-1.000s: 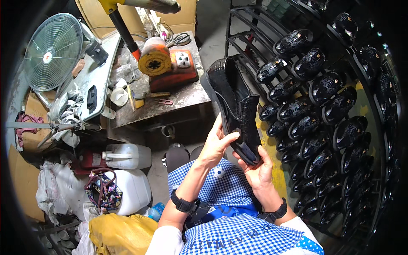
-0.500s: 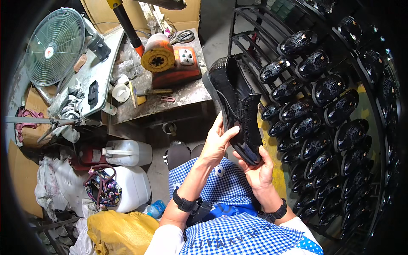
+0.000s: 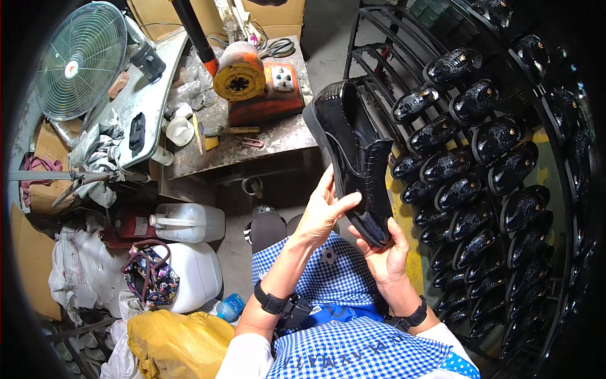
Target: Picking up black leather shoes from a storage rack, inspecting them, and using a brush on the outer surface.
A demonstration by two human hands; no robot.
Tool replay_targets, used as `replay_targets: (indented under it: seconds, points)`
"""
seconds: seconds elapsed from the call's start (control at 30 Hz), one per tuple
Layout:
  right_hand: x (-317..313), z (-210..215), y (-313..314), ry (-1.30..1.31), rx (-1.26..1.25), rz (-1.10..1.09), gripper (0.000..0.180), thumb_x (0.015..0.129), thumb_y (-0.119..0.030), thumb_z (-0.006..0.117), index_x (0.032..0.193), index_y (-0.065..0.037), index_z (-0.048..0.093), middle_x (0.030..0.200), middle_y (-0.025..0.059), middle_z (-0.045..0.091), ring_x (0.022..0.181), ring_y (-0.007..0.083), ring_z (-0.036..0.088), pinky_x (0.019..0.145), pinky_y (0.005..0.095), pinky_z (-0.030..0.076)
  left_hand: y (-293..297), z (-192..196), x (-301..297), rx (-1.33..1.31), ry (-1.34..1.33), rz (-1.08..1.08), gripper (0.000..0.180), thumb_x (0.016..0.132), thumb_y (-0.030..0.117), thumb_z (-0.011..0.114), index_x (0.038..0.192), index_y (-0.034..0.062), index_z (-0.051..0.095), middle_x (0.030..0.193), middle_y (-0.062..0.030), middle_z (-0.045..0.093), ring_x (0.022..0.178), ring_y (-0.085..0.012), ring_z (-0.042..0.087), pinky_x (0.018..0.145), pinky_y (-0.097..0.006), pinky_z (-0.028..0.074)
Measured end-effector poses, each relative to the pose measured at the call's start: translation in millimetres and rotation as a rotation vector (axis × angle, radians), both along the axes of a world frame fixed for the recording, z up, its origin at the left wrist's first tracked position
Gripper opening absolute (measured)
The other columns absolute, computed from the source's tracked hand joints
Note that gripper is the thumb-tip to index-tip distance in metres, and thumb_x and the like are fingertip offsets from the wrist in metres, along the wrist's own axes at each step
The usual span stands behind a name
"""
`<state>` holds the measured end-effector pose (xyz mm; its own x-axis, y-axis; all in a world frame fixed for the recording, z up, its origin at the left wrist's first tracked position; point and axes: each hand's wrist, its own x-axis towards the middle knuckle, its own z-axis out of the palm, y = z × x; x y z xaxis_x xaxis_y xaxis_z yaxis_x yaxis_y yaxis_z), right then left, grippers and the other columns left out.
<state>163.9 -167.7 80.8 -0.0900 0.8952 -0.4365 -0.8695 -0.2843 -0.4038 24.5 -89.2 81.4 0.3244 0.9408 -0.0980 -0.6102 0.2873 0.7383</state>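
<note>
A black shoe (image 3: pixel 356 158) with a textured, shiny toe is held up in front of me, tilted, its toe pointing away and its opening facing up. My left hand (image 3: pixel 325 205) grips the shoe's left side near the rear, with the thumb pressed on the upper and the fingers hidden beneath the sole. At the heel end, my right hand (image 3: pixel 386 251) closes around the back of the shoe between thumb and fingers. Inside the shoe a dark insole shows near the heel.
Many glossy black shoes hang on a dark metal rack (image 3: pixel 363 57) to the right. Ahead stands a worn table (image 3: pixel 278 142) with an orange machine (image 3: pixel 265 91). At the left are a fan (image 3: pixel 79 66), a white jug (image 3: pixel 189 222) and a yellow sack (image 3: pixel 180 344).
Both hands keep their hold on the shoe, which has barely moved. The view has shifted slightly, so the table and rack sit a little further right.
</note>
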Motion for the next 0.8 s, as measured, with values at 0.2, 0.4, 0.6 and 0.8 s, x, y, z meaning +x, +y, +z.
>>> replay_targets:
  seconds: [0.2, 0.4, 0.6, 0.8]
  points:
    - [-2, -2, 3, -0.024, -0.026, -0.006, 0.038, 0.089, -0.028, 0.052, 0.112, 0.003, 0.054, 0.105, 0.0244, 0.061, 0.094, 0.0369, 0.063, 0.069, 0.0360, 0.059, 4, -3, -3, -0.042, -0.090, 0.009, 0.073, 0.081, 0.001, 0.064, 0.141, 0.0048, 0.024, 0.131, -0.0081, 0.046, 0.117, -0.0168, 0.048, 0.097, -0.031, 0.042]
    - [-3, -2, 4, -0.018, 0.002, 0.000, 0.041, 0.090, -0.029, 0.051, 0.113, 0.004, 0.053, 0.106, 0.0242, 0.061, 0.094, 0.0370, 0.063, 0.070, 0.0365, 0.058, 2, -1, -3, -0.034, -0.043, 0.019, 0.076, 0.081, 0.001, 0.064, 0.143, 0.0050, 0.021, 0.134, -0.0095, 0.042, 0.118, -0.0161, 0.046, 0.096, -0.030, 0.043]
    - [-1, -5, 7, 0.004, -0.015, -0.009, 0.048, 0.091, -0.031, 0.048, 0.117, 0.008, 0.050, 0.107, 0.0245, 0.061, 0.093, 0.0374, 0.063, 0.069, 0.0356, 0.059, 4, -9, -1, -0.009, -0.070, 0.022, 0.070, 0.083, 0.006, 0.064, 0.141, 0.0065, 0.027, 0.128, -0.0058, 0.049, 0.112, -0.0122, 0.050, 0.089, -0.026, 0.046]
    - [30, 7, 27, -0.356, 0.051, 0.049, 0.049, 0.084, -0.024, 0.053, 0.118, 0.011, 0.046, 0.100, 0.0244, 0.062, 0.073, 0.0349, 0.067, 0.049, 0.0330, 0.059, -9, -14, -15, 0.594, 1.034, 0.312, 0.114, 0.062, 0.026, 0.082, 0.144, 0.0053, 0.005, 0.147, -0.0228, -0.016, 0.139, -0.0358, -0.008, 0.111, -0.044, 0.017]
